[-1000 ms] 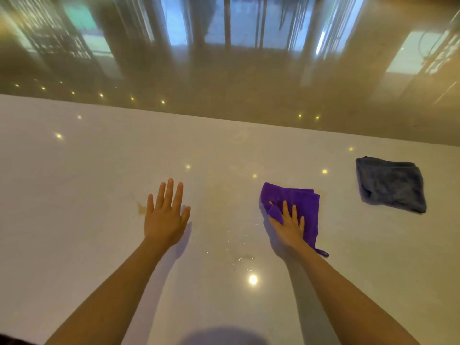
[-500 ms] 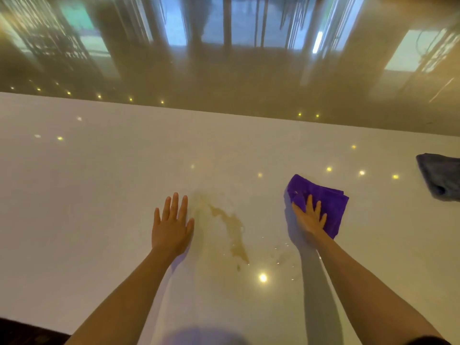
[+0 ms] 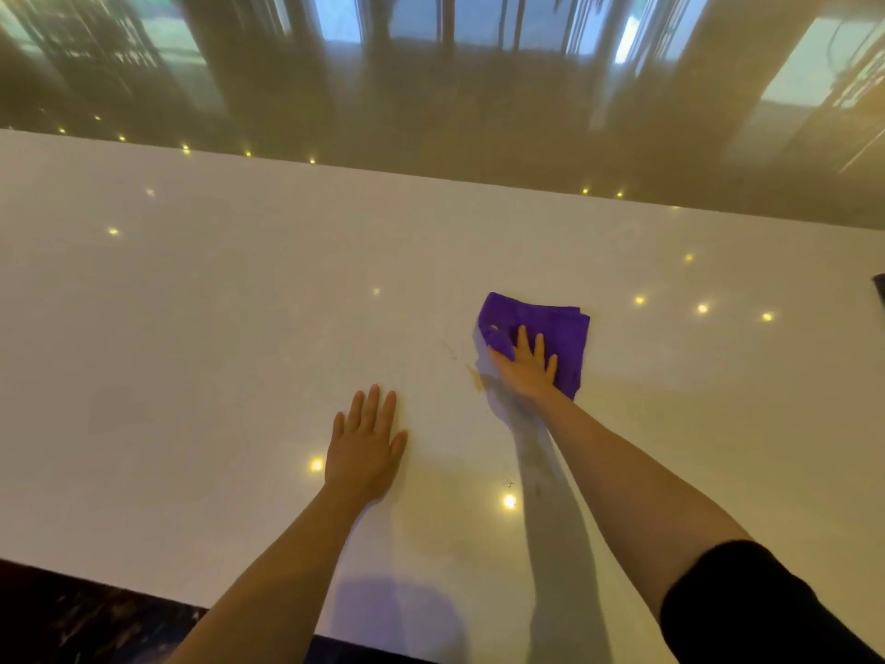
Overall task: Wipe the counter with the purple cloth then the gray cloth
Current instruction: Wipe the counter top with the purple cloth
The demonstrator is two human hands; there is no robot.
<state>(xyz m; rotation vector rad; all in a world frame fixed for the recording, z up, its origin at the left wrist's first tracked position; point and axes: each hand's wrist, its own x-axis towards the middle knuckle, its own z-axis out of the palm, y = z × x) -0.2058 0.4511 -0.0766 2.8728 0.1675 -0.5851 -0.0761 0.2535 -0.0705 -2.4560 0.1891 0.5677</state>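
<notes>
Pressing purple cloth (image 3: 550, 328) flat under straight-fingered right hand (image 3: 527, 369) near tabletop (image 3: 191, 328) centre, just right of a brown smear (image 3: 475, 377); resting left hand (image 3: 366, 445) flat, empty, toward front edge. Seemingly mid first wipe; gray cloth (image 3: 880, 289), right edge, untouched.

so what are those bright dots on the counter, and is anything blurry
Head view: the dots are small lights mirrored in the glossy counter; the right hand on the purple cloth and its arm throw a grey shadow leftward; the brown surface beyond looks smeared; the gray cloth is cropped at the right border.
</notes>
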